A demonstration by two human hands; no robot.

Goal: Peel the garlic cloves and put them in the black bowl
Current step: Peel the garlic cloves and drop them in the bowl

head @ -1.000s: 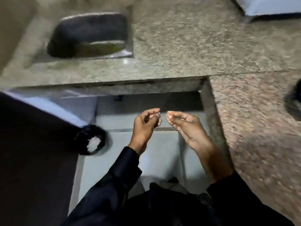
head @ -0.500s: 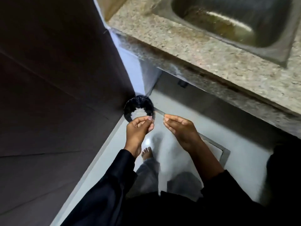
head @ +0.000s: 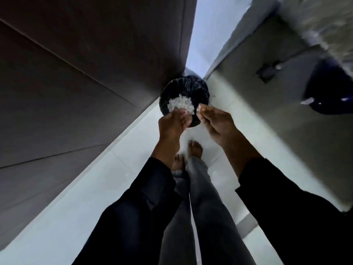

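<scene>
Garlic clove is not clearly visible; both hands, left [head: 174,124] and right [head: 216,123], are close together with fingers curled, pinching something small above the black bin [head: 184,92] at 12 o'clock.

Pale tiled floor [head: 80,197]: black-lined bin [head: 193,88] with white scraps [head: 180,105] stood against dark cabinet; bare feet [head: 194,149] planted nearby

Glossy black plastic liner [head: 188,88] crinkles in the bin, papery white peels [head: 180,105] inside; smooth pale floor tiles [head: 80,203], matt dark cabinet panels [head: 76,73], grey denim trousers [head: 206,207]
</scene>
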